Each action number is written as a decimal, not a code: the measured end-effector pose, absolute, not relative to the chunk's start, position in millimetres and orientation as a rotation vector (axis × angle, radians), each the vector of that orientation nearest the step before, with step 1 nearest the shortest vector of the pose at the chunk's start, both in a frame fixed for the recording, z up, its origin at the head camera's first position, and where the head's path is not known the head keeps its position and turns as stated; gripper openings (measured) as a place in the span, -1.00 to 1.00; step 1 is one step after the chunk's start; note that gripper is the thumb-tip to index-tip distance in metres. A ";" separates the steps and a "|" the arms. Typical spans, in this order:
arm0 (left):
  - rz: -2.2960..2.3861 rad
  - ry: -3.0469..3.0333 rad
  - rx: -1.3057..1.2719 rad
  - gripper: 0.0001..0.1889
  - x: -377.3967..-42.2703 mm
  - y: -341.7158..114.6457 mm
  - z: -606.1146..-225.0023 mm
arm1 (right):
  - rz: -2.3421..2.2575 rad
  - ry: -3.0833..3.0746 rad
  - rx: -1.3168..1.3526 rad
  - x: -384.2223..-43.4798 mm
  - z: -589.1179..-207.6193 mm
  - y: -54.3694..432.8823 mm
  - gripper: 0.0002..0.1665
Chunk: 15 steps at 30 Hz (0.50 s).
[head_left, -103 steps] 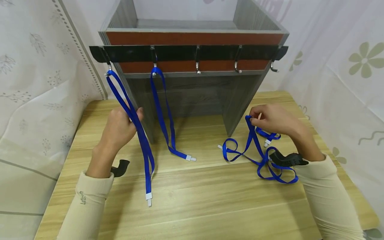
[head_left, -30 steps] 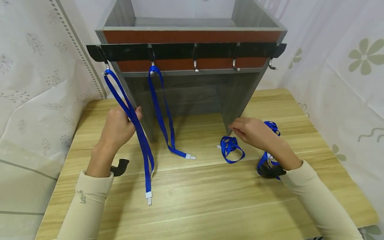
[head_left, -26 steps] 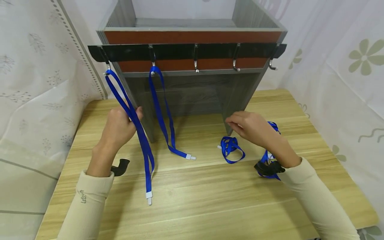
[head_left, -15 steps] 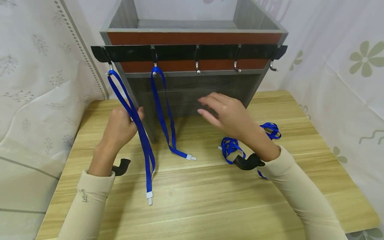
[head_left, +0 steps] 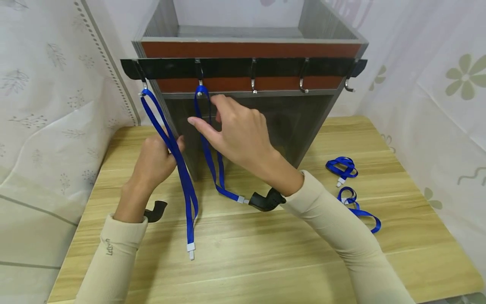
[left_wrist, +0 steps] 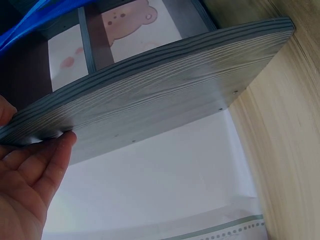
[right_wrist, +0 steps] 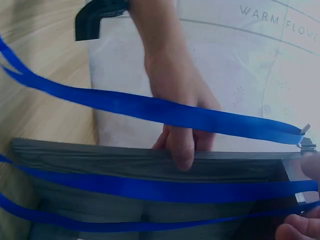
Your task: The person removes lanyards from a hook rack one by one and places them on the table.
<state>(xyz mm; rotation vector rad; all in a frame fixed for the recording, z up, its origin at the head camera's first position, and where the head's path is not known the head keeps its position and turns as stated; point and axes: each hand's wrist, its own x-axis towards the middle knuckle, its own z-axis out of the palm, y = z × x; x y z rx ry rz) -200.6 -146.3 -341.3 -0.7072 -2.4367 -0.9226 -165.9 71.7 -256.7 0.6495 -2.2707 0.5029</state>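
Note:
My left hand (head_left: pixel 155 160) grips the left side panel (left_wrist: pixel 150 100) of a grey wooden rack, thumb on one face and fingers on the other. In front of it a blue lanyard (head_left: pixel 184 177) hangs from the leftmost hook, its white clip low over the table. A second blue lanyard (head_left: pixel 211 166) hangs from the hook beside it. My right hand (head_left: pixel 247 135) is raised at this second lanyard, thumb spread from the fingers. In the right wrist view, the right fingertips (right_wrist: pixel 295 230) are close by its straps, just under the hook.
A black rail (head_left: pixel 228 67) with several silver hooks runs across the rack's reddish front; the hooks to the right hold nothing. Loose blue lanyards (head_left: pixel 341 166) lie on the wooden table (head_left: pixel 228 261) at right. My right forearm covers another pile.
My right hand let go of the loose lanyards at right, then moved left and up to the second hanging lanyard, its thumb spreading. My left hand stayed on the rack.

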 end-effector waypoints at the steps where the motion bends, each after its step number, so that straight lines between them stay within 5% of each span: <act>1: -0.924 -2.436 -0.708 -0.75 -200.6 -146.4 -341.4 | 0.497 -2.271 0.633 -167.2 -255.3 69.1 -0.42; 15: -0.917 -2.452 -0.687 -0.73 -201.4 -146.1 -341.2 | 0.866 -2.199 0.719 -150.6 -221.4 76.9 -0.81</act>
